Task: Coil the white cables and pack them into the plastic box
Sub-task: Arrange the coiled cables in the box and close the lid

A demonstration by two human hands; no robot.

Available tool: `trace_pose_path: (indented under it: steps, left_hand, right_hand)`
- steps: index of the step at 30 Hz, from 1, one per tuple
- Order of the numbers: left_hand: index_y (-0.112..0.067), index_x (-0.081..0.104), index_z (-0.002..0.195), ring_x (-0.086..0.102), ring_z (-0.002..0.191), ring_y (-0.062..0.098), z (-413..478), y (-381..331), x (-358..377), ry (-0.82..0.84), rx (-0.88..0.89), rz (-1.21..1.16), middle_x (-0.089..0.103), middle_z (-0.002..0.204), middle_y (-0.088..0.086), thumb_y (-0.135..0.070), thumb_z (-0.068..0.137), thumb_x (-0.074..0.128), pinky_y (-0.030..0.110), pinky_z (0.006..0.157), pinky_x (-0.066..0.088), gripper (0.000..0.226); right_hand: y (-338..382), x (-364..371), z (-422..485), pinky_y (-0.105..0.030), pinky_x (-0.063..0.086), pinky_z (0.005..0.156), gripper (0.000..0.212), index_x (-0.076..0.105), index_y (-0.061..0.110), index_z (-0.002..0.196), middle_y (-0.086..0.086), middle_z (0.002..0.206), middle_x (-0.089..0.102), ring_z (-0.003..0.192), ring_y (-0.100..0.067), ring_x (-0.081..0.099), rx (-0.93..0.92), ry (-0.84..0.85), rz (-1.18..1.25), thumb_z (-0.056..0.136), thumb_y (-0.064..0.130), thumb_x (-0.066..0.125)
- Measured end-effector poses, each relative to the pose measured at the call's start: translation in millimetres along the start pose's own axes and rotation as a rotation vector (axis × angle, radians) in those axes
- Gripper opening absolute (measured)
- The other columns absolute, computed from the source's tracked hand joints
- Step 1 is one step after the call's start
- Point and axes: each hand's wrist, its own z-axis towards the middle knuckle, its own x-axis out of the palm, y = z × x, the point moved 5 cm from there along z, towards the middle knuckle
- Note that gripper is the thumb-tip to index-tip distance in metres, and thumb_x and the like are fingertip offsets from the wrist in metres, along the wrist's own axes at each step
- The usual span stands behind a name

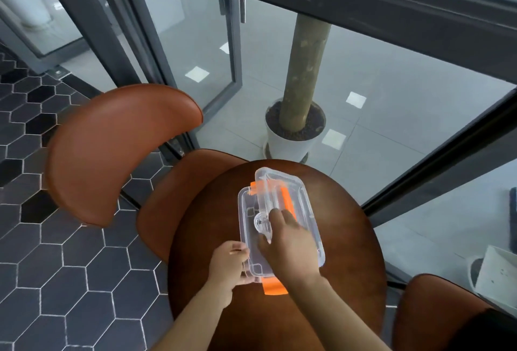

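Note:
A clear plastic box (307, 210) with orange latches lies on a round brown table (218, 238). Its lid with a clear handle (263, 223) is on top. An orange latch (275, 289) sticks out at the near end, another orange latch (256, 185) shows at the far left. My left hand (228, 266) grips the box's near-left corner. My right hand (291, 244) rests palm-down on the lid, fingers near the handle. No white cables are visible; the box's contents are hidden under my hand.
A brown chair (112, 149) stands to the left of the table, another brown chair (436, 311) at the lower right. Behind a glass wall is a potted tree (296, 126) in a white pot. Dark hexagon floor tiles (70, 280) lie left.

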Motion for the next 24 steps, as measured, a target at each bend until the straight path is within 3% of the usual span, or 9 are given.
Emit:
trace_pose_path:
  steps: [2, 5, 9, 12, 15, 18, 20, 22, 24]
  left_hand:
    - [-0.002, 0.064, 0.106, 0.068, 0.088, 0.035, -4, -2, 1, 0.025, -0.029, -0.074, 0.069, 0.099, 0.022, 0.006, 0.093, 0.059, 0.037, 0.046, 0.058, 0.016]
    - [-0.009, 0.069, 0.107, 0.071, 0.097, 0.033, -10, -3, -3, 0.080, -0.036, -0.078, 0.071, 0.110, 0.014, -0.014, 0.100, 0.053, 0.040, 0.061, 0.061, 0.019]
    - [-0.007, 0.067, 0.114, 0.066, 0.107, 0.034, -11, 1, -8, 0.134, -0.066, -0.166, 0.067, 0.119, 0.014, -0.031, 0.106, 0.042, 0.042, 0.067, 0.056, 0.036]
    - [-0.006, 0.068, 0.112, 0.069, 0.102, 0.031, -14, -1, -9, 0.158, -0.069, -0.179, 0.072, 0.112, 0.015, -0.034, 0.106, 0.040, 0.040, 0.065, 0.056, 0.040]
    - [-0.006, 0.069, 0.110, 0.073, 0.096, 0.032, -14, -5, -9, 0.178, -0.043, -0.129, 0.075, 0.106, 0.015, -0.033, 0.104, 0.045, 0.045, 0.071, 0.061, 0.036]
    - [-0.011, 0.069, 0.111, 0.077, 0.089, 0.026, -8, -11, -8, 0.173, 0.060, -0.024, 0.079, 0.098, 0.010, -0.032, 0.100, 0.058, 0.048, 0.081, 0.062, 0.027]
    - [-0.014, 0.068, 0.114, 0.077, 0.086, 0.020, -5, -18, -5, 0.131, 0.144, 0.080, 0.079, 0.097, 0.004, -0.032, 0.096, 0.063, 0.040, 0.076, 0.064, 0.026]
    - [-0.015, 0.067, 0.115, 0.075, 0.087, 0.018, -2, -25, -1, 0.069, 0.212, 0.188, 0.076, 0.098, 0.001, -0.029, 0.094, 0.066, 0.033, 0.071, 0.063, 0.025]
    - [-0.016, 0.065, 0.115, 0.074, 0.088, 0.018, 3, -28, 1, 0.016, 0.236, 0.271, 0.073, 0.099, 0.000, -0.027, 0.092, 0.069, 0.038, 0.077, 0.063, 0.026]
  right_hand:
    - [10, 21, 0, -0.031, 0.036, 0.040, 0.030, 0.054, 0.015, 0.089, -0.005, 0.081, 0.063, 0.052, -0.032, 0.063, 0.040, 0.049, -0.039, 0.070, 0.017, 0.076]
    - [17, 43, -5, -0.036, 0.042, 0.058, 0.025, 0.050, 0.014, 0.112, -0.006, 0.108, 0.063, 0.082, -0.036, 0.069, 0.099, 0.206, -0.032, 0.089, 0.017, 0.057]
    - [19, 60, -7, -0.036, 0.050, 0.060, 0.024, 0.052, 0.015, 0.112, -0.005, 0.102, 0.066, 0.080, -0.032, 0.070, 0.112, 0.236, 0.004, 0.089, 0.016, 0.058]
    - [18, 70, -9, -0.027, 0.040, 0.048, 0.026, 0.058, 0.017, 0.096, -0.001, 0.084, 0.067, 0.062, -0.024, 0.069, 0.046, 0.246, 0.004, 0.076, 0.014, 0.074]
    - [6, 65, -13, -0.031, 0.053, 0.070, 0.027, 0.061, 0.019, 0.115, 0.000, 0.106, 0.067, 0.088, -0.023, 0.070, 0.061, 0.306, 0.127, 0.090, 0.028, 0.065]
    - [-34, 37, -13, -0.031, 0.052, 0.072, 0.025, 0.065, 0.021, 0.117, 0.001, 0.109, 0.069, 0.089, -0.021, 0.069, 0.205, 0.120, 0.232, 0.093, 0.030, 0.064]
    - [-71, 20, -9, -0.035, 0.052, 0.072, 0.027, 0.066, 0.020, 0.118, -0.002, 0.109, 0.067, 0.097, -0.025, 0.064, 0.319, -0.051, 0.140, 0.093, 0.029, 0.066]
    - [-103, 24, -3, -0.041, 0.052, 0.081, 0.034, 0.061, 0.016, 0.124, -0.007, 0.116, 0.064, 0.107, -0.031, 0.058, 0.420, -0.019, 0.045, 0.094, 0.032, 0.064]
    - [-120, 41, 3, -0.041, 0.052, 0.087, 0.034, 0.059, 0.017, 0.124, -0.006, 0.119, 0.065, 0.108, -0.029, 0.058, 0.462, 0.106, 0.056, 0.095, 0.035, 0.061]
